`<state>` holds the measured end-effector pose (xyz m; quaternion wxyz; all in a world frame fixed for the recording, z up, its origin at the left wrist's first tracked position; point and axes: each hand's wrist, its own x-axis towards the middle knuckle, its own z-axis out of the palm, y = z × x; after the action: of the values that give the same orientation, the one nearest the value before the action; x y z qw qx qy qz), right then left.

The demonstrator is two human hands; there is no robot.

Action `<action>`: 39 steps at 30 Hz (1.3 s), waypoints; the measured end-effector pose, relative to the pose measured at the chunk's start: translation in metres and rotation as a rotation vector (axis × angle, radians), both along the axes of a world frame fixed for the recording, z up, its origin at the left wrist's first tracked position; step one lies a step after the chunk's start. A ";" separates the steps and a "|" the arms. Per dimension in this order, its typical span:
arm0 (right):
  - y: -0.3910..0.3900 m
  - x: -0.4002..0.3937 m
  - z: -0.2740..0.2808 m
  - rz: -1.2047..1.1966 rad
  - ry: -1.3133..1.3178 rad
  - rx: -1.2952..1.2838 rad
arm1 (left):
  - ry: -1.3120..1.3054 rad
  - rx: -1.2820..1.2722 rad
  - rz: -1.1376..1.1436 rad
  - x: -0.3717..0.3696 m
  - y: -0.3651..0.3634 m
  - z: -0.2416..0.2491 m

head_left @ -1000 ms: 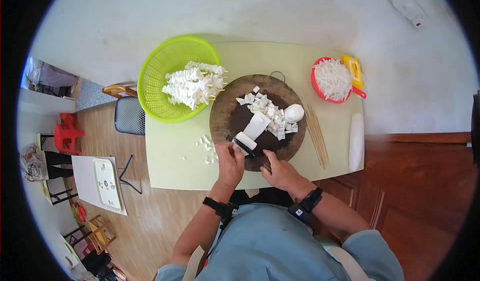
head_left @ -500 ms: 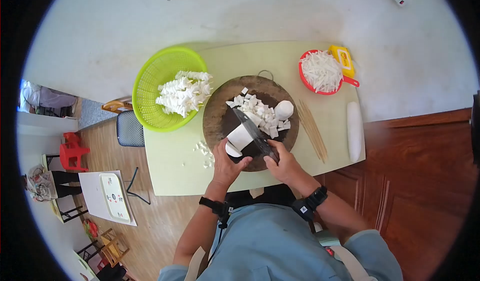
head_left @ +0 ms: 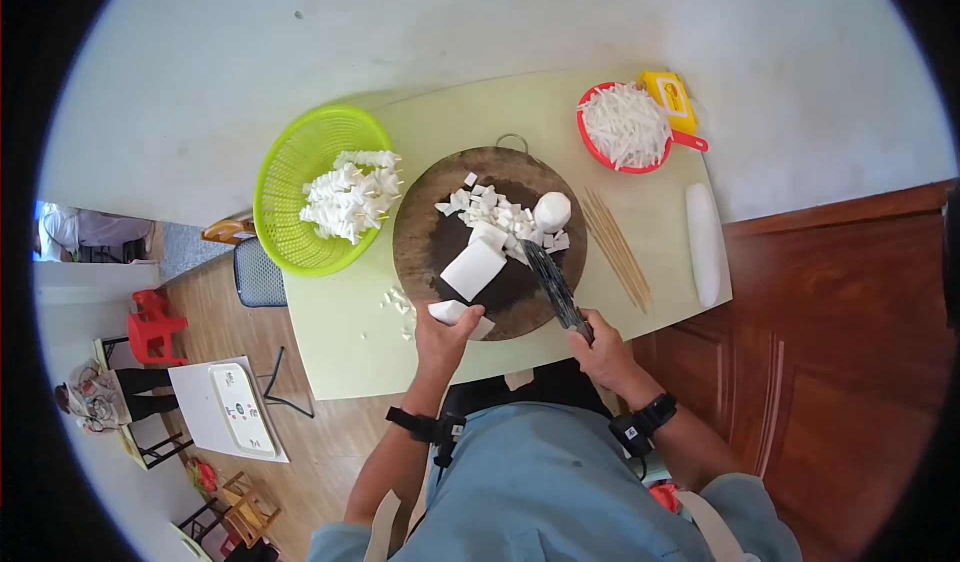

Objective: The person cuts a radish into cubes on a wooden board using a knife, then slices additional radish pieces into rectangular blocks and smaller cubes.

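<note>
On the round wooden board (head_left: 418, 247), a white block (head_left: 474, 269) lies near the centre, below a heap of small white cubes (head_left: 500, 212) and a round white piece (head_left: 552, 212). My left hand (head_left: 445, 340) holds a white slice (head_left: 449, 312) at the board's lower edge. My right hand (head_left: 604, 350) is closed round the handle of a dark cleaver (head_left: 552, 284), whose blade points up and left over the board, apart from the block.
At the left stands a green basket (head_left: 275, 202) with skewered white pieces. A red colander (head_left: 590, 142) of white shreds, a yellow packet (head_left: 672, 102), wooden sticks (head_left: 616, 250) and a long white radish (head_left: 704, 245) are on the right. A person (head_left: 110, 392) stands far left.
The cleaver has left the white block and moved right, now seen edge-on. My left hand has drawn down from the block with a slice. The camera view has shifted slightly.
</note>
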<state>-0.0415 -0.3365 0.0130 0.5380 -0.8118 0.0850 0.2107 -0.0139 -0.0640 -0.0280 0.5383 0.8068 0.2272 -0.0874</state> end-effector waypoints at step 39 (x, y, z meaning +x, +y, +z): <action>-0.009 -0.015 -0.004 -0.094 0.038 0.051 | -0.106 0.664 -0.517 0.086 0.001 -0.008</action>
<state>-0.0569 -0.3455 0.0090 0.5662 -0.7886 0.1278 0.2028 0.0720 -0.0627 -0.0362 0.2202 0.9703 0.0051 -0.1001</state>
